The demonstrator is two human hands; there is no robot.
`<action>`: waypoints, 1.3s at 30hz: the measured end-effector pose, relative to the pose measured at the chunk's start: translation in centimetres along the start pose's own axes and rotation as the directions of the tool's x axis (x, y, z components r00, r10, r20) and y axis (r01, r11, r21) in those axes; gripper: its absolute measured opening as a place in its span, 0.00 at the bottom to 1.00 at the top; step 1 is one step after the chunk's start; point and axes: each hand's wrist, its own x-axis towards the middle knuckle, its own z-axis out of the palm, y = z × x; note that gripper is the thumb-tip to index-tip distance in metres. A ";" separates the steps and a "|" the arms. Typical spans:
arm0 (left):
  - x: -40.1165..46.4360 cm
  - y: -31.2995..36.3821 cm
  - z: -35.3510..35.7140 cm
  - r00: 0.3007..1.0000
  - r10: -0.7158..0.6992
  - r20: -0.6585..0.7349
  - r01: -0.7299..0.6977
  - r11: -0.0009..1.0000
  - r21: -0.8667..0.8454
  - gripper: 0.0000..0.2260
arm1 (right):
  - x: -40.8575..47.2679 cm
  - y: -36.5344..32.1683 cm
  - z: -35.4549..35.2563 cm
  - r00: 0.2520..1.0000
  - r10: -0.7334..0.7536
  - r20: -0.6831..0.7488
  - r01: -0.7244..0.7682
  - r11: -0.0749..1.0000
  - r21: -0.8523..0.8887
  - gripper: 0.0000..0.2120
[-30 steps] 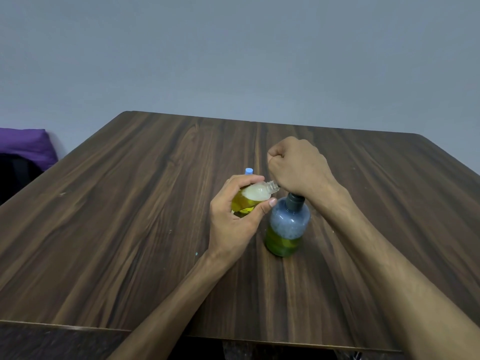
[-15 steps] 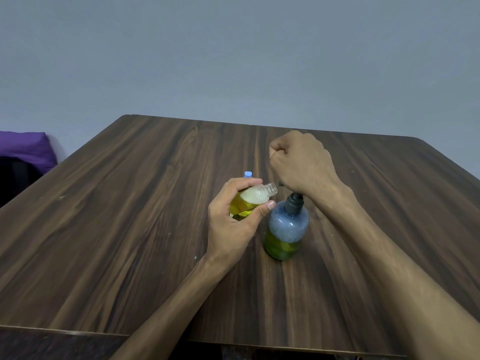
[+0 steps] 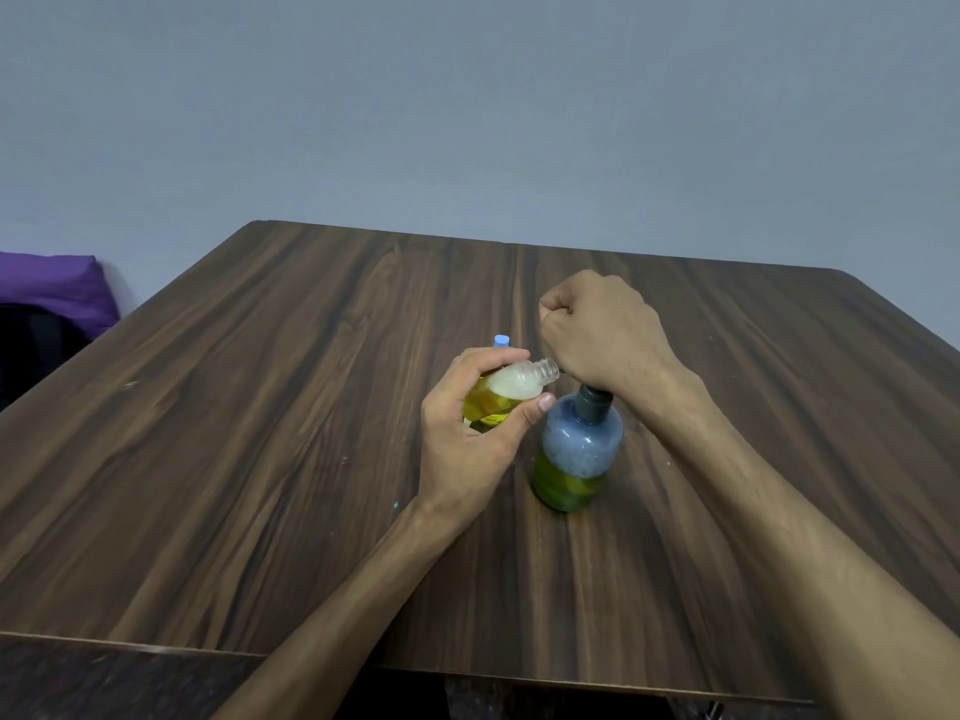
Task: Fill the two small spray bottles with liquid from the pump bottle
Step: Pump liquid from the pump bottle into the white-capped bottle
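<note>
Grey wall stands behind the dark wooden table (image 3: 260, 433). On it, the right hand (image 3: 602, 335) is a closed fist over the hidden pump head of the pump bottle (image 3: 576, 454); whether the fingers hold anything I cannot tell. The left hand (image 3: 467, 439) grips a tilted small spray bottle (image 3: 506, 394), its open neck just beside the fist. I judge the liquid could miss this narrow neck, or foam could overflow. Behind the fingers shows a blue cap (image 3: 501, 340), perhaps of the second bottle. The yellow label cannot be read.
</note>
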 end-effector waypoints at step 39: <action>-0.1 -0.1 0.1 1.000 -0.006 0.007 0.006 1.000 -0.003 0.16 | 0.0 -0.1 -0.6 0.995 -0.014 -0.095 0.015 1.000 0.013 0.11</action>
